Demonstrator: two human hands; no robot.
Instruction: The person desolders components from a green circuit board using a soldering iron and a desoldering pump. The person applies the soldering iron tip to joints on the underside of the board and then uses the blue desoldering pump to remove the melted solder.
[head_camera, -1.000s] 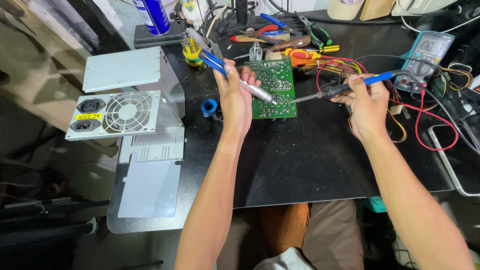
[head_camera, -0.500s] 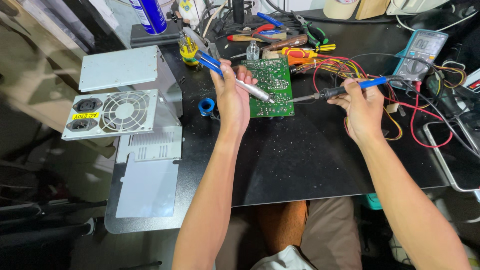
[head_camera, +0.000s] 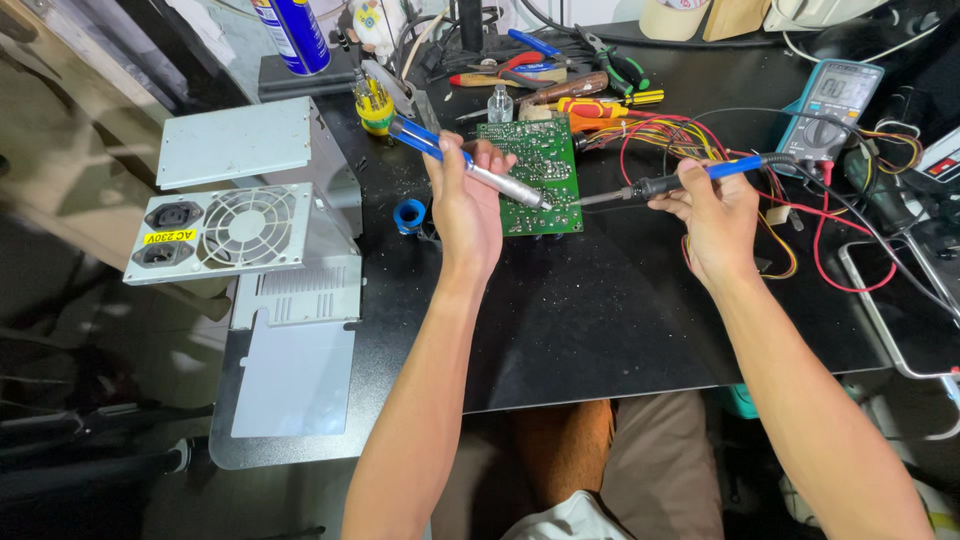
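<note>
Far left on the black mat (head_camera: 620, 320), a grey power-supply case (head_camera: 245, 225) sits fan-up, well apart from the action. Moving in, the left hand (head_camera: 468, 205) is clamped around a blue-and-silver desoldering pump (head_camera: 470, 168), its tip down on the green circuit board (head_camera: 538, 175). Across the board, the right hand (head_camera: 715, 215) grips a blue-handled soldering iron (head_camera: 680, 180), tip meeting the board's right edge. Beyond, a multimeter (head_camera: 835, 105) lies among red wires.

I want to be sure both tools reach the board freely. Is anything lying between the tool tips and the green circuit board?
Nothing visible. The desoldering pump in the left hand and the soldering iron in the right hand both meet the circuit board at its lower right corner.
</note>
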